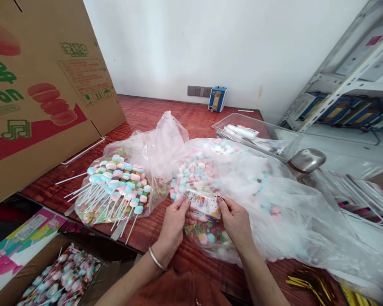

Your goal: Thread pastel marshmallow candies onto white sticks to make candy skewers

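Grip clamped both sides: your left hand (174,220) and right hand (237,222) pinch opposite ends of printed wrapper (203,205), just by bagged marshmallows (193,171) on table (198,124). Pull evenly, lightly — thin film likely creases.

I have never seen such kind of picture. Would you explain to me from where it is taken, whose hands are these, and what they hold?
There is no machine here: a person works with two bare hands. The single picture comes from a camera worn on that person's head, looking forward and down, so the forearms enter from the bottom.

The left hand and right hand hold a small printed packet by its two ends.

On the reddish table, sticks of pastel sweets lie at the left. A plastic bag with loose pastel sweets lies just beyond the packet. Further back are a clear tray and a small blue device.
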The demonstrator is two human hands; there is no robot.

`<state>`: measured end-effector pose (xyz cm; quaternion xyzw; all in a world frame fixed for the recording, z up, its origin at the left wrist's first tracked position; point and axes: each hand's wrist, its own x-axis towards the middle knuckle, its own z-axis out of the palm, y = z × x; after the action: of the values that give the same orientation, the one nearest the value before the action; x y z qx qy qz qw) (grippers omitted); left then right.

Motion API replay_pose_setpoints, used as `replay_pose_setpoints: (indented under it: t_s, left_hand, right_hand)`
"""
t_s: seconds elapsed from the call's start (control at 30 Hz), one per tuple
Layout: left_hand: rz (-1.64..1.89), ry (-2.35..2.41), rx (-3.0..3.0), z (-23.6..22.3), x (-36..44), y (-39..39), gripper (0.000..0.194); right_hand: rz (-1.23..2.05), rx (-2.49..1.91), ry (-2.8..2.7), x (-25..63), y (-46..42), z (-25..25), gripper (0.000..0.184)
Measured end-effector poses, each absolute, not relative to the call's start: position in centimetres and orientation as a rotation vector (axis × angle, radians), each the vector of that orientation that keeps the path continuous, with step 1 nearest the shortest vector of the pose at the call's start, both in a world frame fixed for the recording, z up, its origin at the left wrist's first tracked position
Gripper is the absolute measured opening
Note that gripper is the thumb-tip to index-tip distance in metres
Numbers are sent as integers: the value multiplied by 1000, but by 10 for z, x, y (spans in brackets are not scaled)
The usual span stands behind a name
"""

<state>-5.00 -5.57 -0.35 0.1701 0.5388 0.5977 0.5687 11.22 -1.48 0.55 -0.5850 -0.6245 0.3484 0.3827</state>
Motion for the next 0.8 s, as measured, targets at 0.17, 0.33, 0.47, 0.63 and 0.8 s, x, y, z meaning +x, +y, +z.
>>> replay_pose_setpoints:
  t_s: [0.17, 0.33, 0.47, 0.63, 0.8]
  left_hand:
    - [1468, 1376, 570, -16, -67, -58, 43]
    - [1570, 1309, 509, -10, -71, -58, 38]
    - [1576, 1234, 405, -7, -66, -54, 41]
    - [1563, 1280, 436, -4, -67, -51, 48]
    - [1632, 1473, 748, 12, -61, -71, 42]
  right_hand:
    - [802, -1554, -1566, 120, -7, -3, 33]
    - [872, -1460, -1575, 116, -5, -7, 45]
    - [957, -1322, -1700, 109, -5, -3, 56]
    - [842, -1410, -1649, 114, -5, 5, 28]
    - [839, -1387, -1483, 125, -5, 19, 27]
